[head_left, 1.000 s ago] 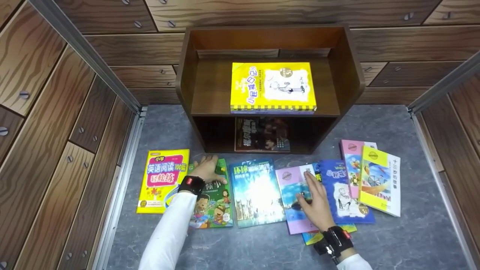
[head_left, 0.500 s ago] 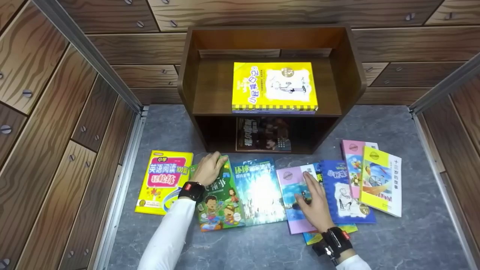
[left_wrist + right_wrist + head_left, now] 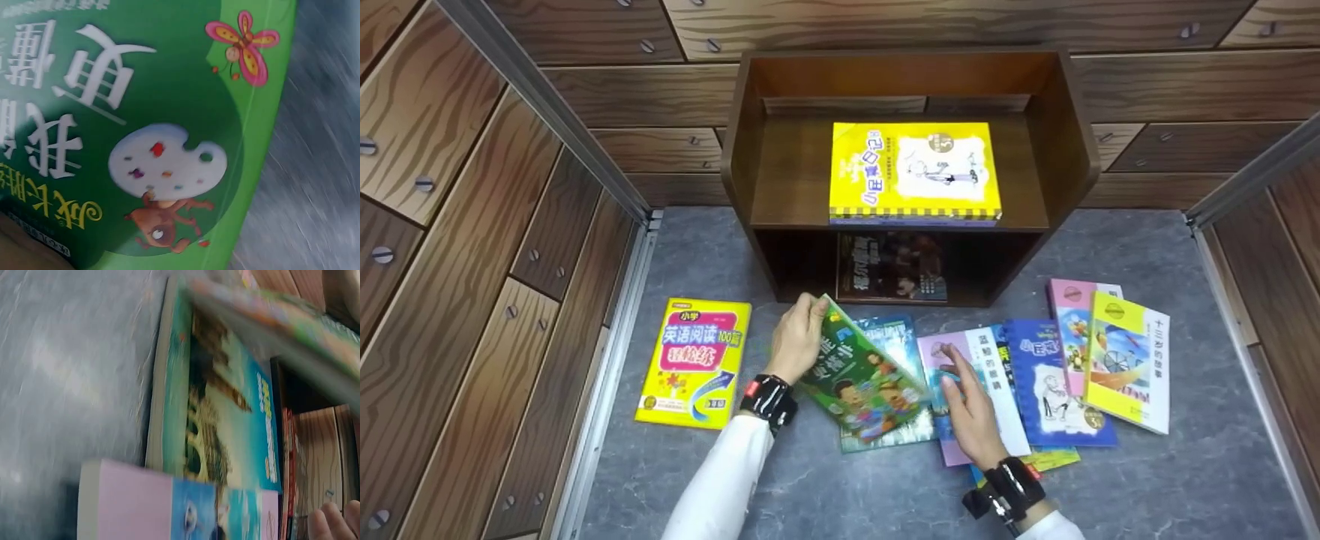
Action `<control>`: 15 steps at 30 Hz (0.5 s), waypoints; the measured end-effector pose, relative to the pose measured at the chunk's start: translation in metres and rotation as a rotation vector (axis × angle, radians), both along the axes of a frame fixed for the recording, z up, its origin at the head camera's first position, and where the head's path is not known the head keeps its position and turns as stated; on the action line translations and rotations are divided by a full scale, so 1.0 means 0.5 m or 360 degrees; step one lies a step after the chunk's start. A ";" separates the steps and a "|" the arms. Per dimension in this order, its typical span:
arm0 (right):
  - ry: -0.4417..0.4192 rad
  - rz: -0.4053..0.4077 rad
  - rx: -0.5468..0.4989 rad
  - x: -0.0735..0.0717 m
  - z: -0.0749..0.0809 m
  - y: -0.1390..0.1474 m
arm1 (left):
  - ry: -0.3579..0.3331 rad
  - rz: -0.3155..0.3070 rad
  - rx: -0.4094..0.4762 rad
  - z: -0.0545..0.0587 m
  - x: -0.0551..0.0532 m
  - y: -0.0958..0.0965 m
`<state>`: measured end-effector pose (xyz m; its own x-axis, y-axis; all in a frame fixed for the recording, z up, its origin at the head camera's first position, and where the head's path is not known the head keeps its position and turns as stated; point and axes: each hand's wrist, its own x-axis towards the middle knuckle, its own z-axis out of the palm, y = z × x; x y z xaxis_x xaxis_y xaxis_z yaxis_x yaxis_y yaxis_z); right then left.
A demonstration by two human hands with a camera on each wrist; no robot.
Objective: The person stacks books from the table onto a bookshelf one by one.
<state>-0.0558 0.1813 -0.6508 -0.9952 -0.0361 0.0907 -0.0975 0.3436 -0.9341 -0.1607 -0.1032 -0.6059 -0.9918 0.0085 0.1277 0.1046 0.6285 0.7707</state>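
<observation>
My left hand (image 3: 797, 341) grips the green picture book (image 3: 870, 375) by its upper left edge, with the thumb on the cover. The book is tilted over the blue landscape-covered book (image 3: 901, 335) and hides much of it. Its cover with a paint palette fills most of the left wrist view. With fingers extended, my right hand (image 3: 971, 412) hovers close over the pink-edged book (image 3: 994, 375) with a white title strip. In the right wrist view its fingertips (image 3: 332, 523) show at the lower right corner, and the green book's edge passes blurred above the blue book (image 3: 236, 433).
A brown bookshelf (image 3: 1069, 142) stands behind, with yellow books (image 3: 915, 169) on top and a dark book (image 3: 892, 266) below. A yellow English reader (image 3: 694, 364) lies at left. Right of my right hand lie a blue comic book (image 3: 1057, 390) and a yellow-and-white book (image 3: 1129, 364).
My left hand has slid the green book right, away from the yellow reader, then raised and tilted it over the blue landscape book. My right hand has shifted slightly left.
</observation>
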 end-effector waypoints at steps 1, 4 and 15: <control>-0.0002 0.0006 -0.0043 0.001 0.002 -0.004 | -0.0013 0.0012 0.0037 0.005 0.003 0.006; -0.0084 0.0005 -0.0141 0.008 0.006 -0.013 | -0.0079 0.0056 0.0131 0.018 0.011 0.022; -0.0126 -0.0202 -0.0324 0.028 0.006 -0.027 | -0.0130 0.0166 0.0540 0.044 0.031 0.068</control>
